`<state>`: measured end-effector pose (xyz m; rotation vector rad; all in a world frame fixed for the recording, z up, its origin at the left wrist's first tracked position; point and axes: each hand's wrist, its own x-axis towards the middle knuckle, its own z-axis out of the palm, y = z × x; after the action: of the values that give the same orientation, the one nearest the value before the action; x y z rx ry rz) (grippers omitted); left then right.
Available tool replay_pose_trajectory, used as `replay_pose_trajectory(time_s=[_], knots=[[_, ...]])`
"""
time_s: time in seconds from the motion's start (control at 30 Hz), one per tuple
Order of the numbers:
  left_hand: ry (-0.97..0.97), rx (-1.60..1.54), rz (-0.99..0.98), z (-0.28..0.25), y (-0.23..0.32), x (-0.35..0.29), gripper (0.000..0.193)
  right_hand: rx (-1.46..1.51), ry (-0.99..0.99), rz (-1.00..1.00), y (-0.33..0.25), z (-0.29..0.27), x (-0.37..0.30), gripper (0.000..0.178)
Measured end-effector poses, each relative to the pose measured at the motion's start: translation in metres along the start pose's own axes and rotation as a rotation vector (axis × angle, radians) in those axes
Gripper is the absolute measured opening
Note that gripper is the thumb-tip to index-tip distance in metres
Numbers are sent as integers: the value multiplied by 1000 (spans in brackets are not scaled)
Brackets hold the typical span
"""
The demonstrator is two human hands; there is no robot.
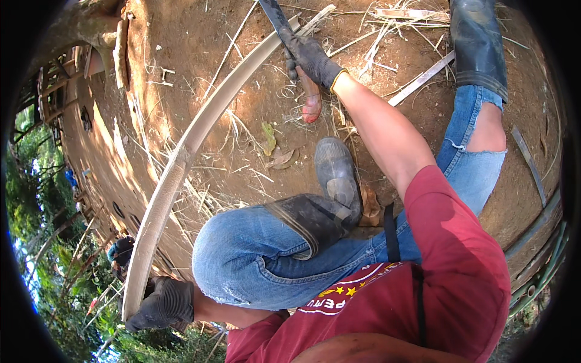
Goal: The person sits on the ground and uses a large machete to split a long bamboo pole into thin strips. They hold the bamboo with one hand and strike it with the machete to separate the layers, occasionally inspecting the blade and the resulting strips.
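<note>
Bamboo strip (pixel 181 157), long, pale and curved, runs from the left hand (pixel 160 302), whose gloved fingers (pixel 140 319) are clamped on its near end, to the right hand (pixel 311 57). There gloved fingers (pixel 295 42) grip a dark blade (pixel 275 15) lying against the strip's far end, above the dirt ground (pixel 200 42).

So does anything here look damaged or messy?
Yes. The jeans are torn open at the right knee, showing bare skin. Pale shavings and splinters lie scattered over the dirt ground around the long pale strip both gloved hands hold.
</note>
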<state>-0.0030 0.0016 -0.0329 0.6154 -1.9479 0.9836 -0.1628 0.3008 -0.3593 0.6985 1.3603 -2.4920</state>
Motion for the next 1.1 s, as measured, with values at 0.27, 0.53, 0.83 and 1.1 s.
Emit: replay_pose_trajectory(time_s=[0.27, 0.53, 0.83, 1.1], knots=[[112, -43, 10, -32, 8, 4, 60, -43, -71, -1, -15, 16, -30, 49], [261, -135, 40, -39, 0, 8, 48, 69, -80, 32, -17, 19, -51, 46], [440, -62, 172, -46, 2, 12, 44, 45, -196, 16, -26, 45, -89, 42], [84, -584, -31, -47, -23, 8, 85, 49, -249, 47, -33, 58, -129, 49]])
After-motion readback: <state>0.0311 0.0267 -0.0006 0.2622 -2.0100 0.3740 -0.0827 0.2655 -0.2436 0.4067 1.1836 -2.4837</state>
